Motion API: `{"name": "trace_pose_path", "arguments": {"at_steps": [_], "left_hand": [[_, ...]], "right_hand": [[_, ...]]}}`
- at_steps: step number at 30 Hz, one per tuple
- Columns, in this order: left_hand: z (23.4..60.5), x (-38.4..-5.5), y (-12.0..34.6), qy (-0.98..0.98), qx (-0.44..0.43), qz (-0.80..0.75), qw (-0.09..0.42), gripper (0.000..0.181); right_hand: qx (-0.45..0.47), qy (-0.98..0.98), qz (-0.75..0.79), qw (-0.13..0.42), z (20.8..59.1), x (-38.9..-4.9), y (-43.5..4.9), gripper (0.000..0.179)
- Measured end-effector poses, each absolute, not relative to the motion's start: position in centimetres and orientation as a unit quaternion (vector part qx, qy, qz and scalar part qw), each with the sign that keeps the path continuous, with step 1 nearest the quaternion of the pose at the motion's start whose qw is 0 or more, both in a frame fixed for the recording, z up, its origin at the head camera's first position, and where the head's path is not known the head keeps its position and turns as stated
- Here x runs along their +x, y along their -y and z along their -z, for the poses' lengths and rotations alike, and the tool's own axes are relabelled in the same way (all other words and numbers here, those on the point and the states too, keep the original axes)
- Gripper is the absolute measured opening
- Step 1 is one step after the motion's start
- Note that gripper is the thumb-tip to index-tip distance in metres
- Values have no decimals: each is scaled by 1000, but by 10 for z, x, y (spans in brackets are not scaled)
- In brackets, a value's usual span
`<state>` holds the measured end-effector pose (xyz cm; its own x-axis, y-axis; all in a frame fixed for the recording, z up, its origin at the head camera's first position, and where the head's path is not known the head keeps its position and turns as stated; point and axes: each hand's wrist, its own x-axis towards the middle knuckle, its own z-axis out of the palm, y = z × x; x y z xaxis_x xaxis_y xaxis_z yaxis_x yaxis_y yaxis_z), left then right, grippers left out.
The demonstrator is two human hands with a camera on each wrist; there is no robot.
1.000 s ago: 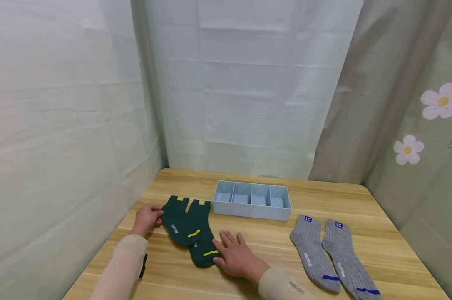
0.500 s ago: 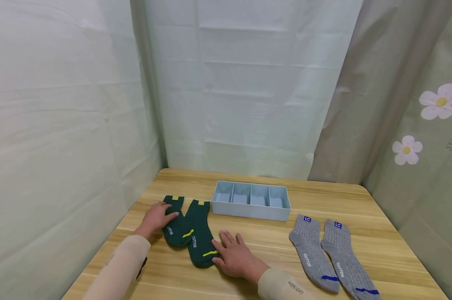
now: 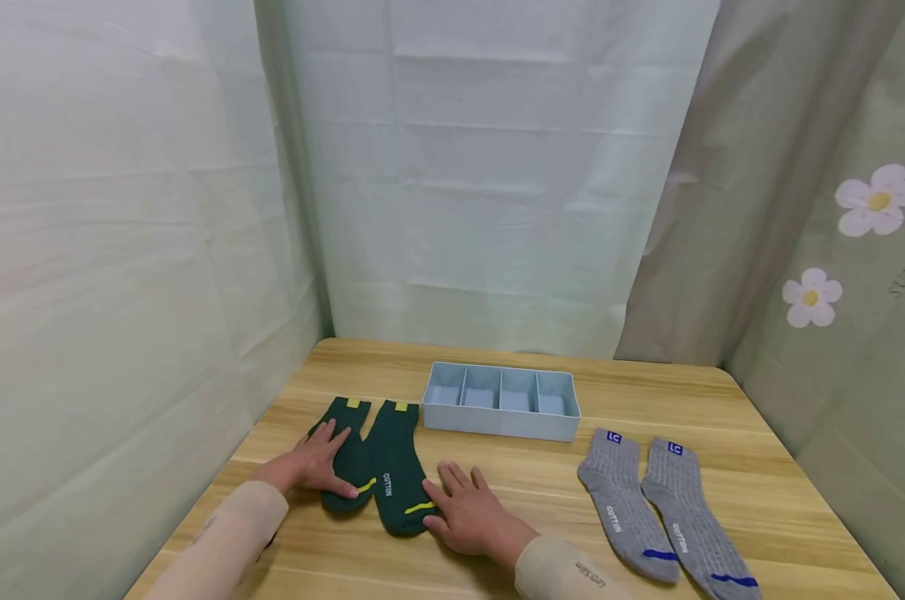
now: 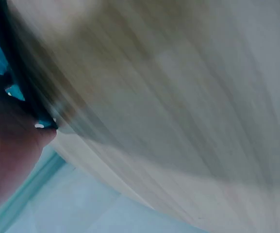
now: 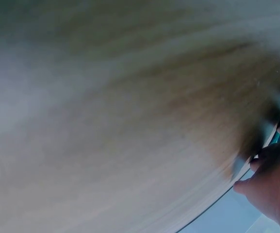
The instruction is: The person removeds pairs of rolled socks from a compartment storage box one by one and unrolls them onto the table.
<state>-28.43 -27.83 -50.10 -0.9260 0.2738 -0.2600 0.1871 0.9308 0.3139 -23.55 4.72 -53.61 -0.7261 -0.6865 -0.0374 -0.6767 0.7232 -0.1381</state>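
Observation:
Two dark green socks with yellow marks lie side by side on the wooden table. My left hand (image 3: 316,463) rests with spread fingers on the left green sock (image 3: 353,450), covering its middle. The right green sock (image 3: 395,450) lies flat, cuff toward the back. At its toe, the fingertips of my right hand (image 3: 471,512) touch the edge, fingers straight and palm down. In the left wrist view, part of the left hand (image 4: 13,150) shows at the left edge beside dark fabric. The right wrist view catches the right hand (image 5: 271,187) at its right edge.
A pale blue divided box (image 3: 501,421) stands behind the socks near the back of the table (image 3: 527,475). To the right lie two grey socks, the nearer-left one (image 3: 625,508) and the other (image 3: 696,517). Pale curtains (image 3: 467,183) surround the table.
My left hand has gone from the left green sock's edge to flat on top of it. That sock has moved left, off the right one. The right hand stays in place.

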Motion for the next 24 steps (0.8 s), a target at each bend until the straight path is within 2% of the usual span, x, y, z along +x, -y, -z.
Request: {"name": "trace_pose_path", "arguments": {"at_steps": [14,24], "left_hand": [[487,-281,279,-967,129,-104,192,120],[482,-287,278,-969,118,-96,197,116]], "right_hand": [[-363,-929,57,49,533,-235,-47,60],[-365,-927,64,50,531,-236,-48,60]]}}
